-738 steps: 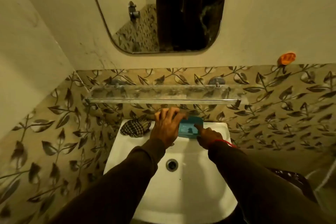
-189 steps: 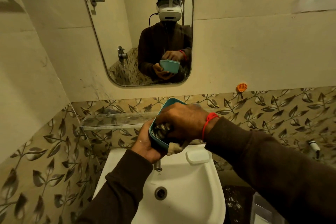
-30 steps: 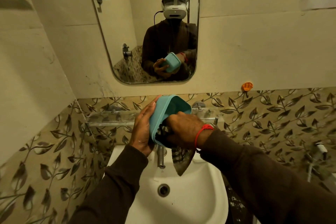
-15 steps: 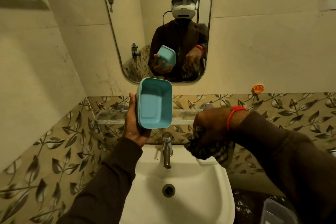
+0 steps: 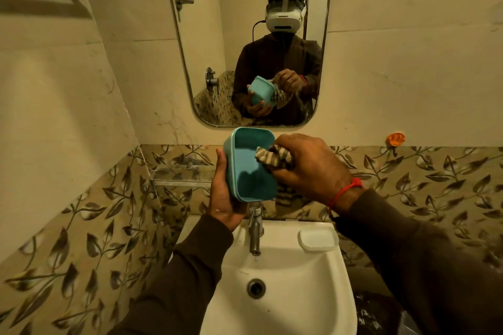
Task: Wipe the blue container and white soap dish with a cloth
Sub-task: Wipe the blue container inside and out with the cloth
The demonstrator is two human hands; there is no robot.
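Blue rectangular plastic container (image 5: pixel 251 168) is gripped by left hand (image 5: pixel 223 198) above the white ceramic sink (image 5: pixel 275 304); its inside is being wiped with the striped cloth (image 5: pixel 275 158) bunched in right hand (image 5: pixel 310 168). White soap dish (image 5: pixel 318 239) sits on the sink rim, judged not yet wiped.

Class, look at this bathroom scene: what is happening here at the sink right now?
A person stands at a white sink cleaning a blue container. The left hand holds the container up above the tap, its open side facing the camera. The right hand grips a striped cloth and presses it into the container at its right edge. The white soap dish sits untouched on the sink's rim, to the right of the tap. The mirror reflects the same action.
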